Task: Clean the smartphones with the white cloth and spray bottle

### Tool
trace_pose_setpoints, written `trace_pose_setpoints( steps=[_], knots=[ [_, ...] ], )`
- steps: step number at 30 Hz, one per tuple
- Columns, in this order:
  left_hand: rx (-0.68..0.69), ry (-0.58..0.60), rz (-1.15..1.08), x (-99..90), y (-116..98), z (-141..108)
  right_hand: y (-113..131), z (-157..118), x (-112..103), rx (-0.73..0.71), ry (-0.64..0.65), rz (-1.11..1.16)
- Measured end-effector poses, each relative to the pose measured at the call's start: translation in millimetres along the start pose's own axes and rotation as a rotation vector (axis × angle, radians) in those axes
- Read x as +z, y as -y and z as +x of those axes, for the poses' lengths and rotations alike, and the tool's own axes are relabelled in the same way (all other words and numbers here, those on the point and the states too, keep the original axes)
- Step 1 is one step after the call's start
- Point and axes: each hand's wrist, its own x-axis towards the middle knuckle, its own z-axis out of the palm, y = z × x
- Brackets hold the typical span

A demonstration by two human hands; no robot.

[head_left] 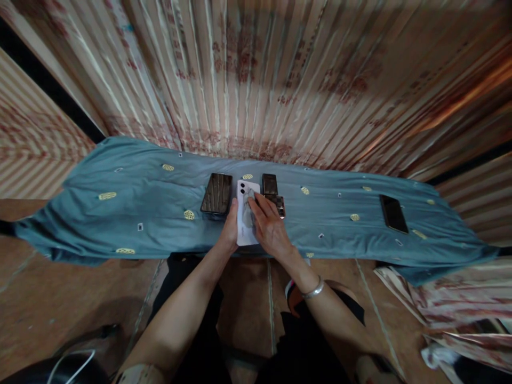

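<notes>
A pale white-lilac phone [241, 213], its back and two camera lenses facing up, is held over the middle of the blue cloth. My left hand [230, 226] grips its left edge. With bent fingers, my right hand [271, 224] presses on a small greyish thing [248, 205], perhaps a cloth, against the phone's back. Left of the phone lies a dark glossy tablet-like object [217, 193]. Just to the right are a small dark box [269, 184] and a shiny dark item [280, 206], partly hidden by my right hand.
A black phone [394, 213] lies toward the right end of the blue patterned cloth [336, 234]. Behind the covered surface hangs a striped, flowered curtain [248, 80]. Below, a tiled floor [244, 314] shows between my legs; a white cable [76, 362] is at the lower left.
</notes>
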Motion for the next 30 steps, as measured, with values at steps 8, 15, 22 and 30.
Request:
trace_pose_setpoints(
  steps=[8, 15, 22, 30],
  knots=[
    [-0.035, 0.069, -0.024, -2.3, 11, 6, -13, 1, -2, 0.063, 0.000, 0.041],
    [-0.079, 0.091, 0.063, -7.0, 24, 15, -29, 4, -1, 0.196, -0.090, 0.101],
    [-0.048, 0.101, -0.009, 4.1, 14, 12, -23, -5, 8, 0.213, -0.112, 0.145],
    [-0.127, 0.113, 0.079, -1.6, 16, 9, -31, -2, 5, 0.271, -0.149, 0.183]
  ],
)
